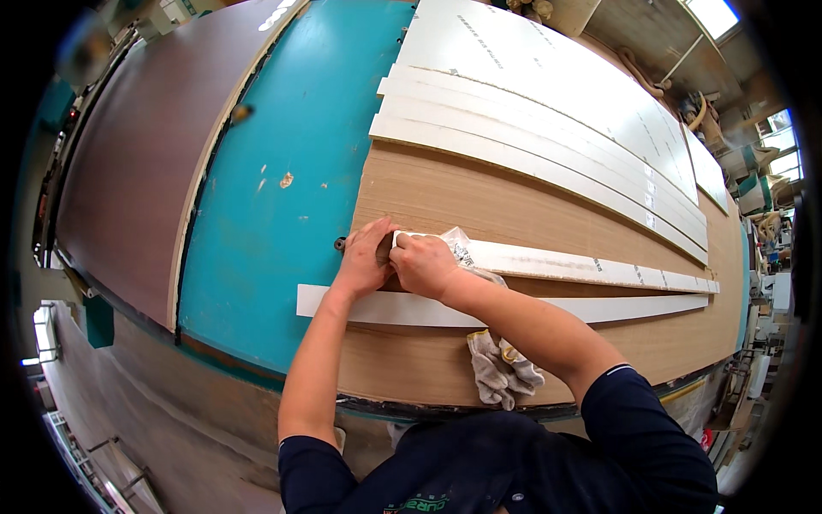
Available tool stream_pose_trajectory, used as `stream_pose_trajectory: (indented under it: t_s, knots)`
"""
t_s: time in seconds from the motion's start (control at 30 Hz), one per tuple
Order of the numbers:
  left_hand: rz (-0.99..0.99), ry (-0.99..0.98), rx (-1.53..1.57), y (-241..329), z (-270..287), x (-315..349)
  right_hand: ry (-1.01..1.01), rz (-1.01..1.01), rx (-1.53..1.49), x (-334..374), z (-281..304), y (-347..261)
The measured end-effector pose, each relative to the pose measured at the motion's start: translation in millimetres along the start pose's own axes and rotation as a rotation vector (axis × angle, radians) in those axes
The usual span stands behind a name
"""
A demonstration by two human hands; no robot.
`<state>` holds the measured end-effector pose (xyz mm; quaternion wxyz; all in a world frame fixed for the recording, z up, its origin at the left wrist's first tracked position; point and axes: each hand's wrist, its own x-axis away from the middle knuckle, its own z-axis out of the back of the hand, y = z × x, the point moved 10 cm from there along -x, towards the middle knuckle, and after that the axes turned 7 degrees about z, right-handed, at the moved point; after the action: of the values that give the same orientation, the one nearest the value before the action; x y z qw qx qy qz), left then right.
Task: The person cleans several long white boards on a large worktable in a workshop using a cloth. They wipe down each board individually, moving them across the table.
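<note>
A worker's two bare hands meet at the left end of a white strip in a workshop.

The left hand bends around the strip's end, its fingers close together; the right hand, just beside it, has its fingers curled in. Whether either set pinches the strip cannot be told, as the contact is hidden. Crumpled clear film lies on the strip just right of the right hand. The strip rests on a brown wood-grain sheet over a teal desk. A second white strip runs on the near side, passing under the forearms, with a pair of pale work gloves nearer still. Large white boards and narrower white lengths lie on the far side.
</note>
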<state>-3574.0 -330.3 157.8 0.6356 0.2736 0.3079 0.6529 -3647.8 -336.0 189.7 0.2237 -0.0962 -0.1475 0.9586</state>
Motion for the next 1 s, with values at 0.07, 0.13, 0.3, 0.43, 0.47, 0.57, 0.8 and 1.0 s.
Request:
stream_pose_trajectory:
  t_s: [0.07, 0.13, 0.3, 0.43, 0.47, 0.57, 0.8, 1.0]
  knots:
    - [-0.021, 0.02, -0.078, 1, 3, 2, -0.004, -0.016, -0.014, -4, 0, -1]
    - [-0.017, 0.027, -0.031, -2, 3, 1, -0.021, -0.07, -0.048, -6, -1, 1]
    - [-0.002, 0.039, 0.021, -6, 2, 2, -0.024, -0.194, -0.174, -7, -2, 16]
    - [0.041, -0.004, 0.033, -5, 3, 0, -0.067, -0.402, -0.313, 0, -2, 42]
    - [0.056, -0.023, 0.041, -4, 3, 0, -0.017, -0.42, -0.33, 4, 2, 47]
    - [0.026, -0.02, 0.041, -8, -1, 0, 0.097, -0.46, -0.368, 17, 7, 58]
    - [0.087, -0.027, 0.012, -14, -3, -1, -0.158, -0.531, -0.385, 3, 10, 48]
    - [0.023, -0.012, -0.009, -5, -2, -5, -0.213, -0.575, -0.384, 5, -10, 66]
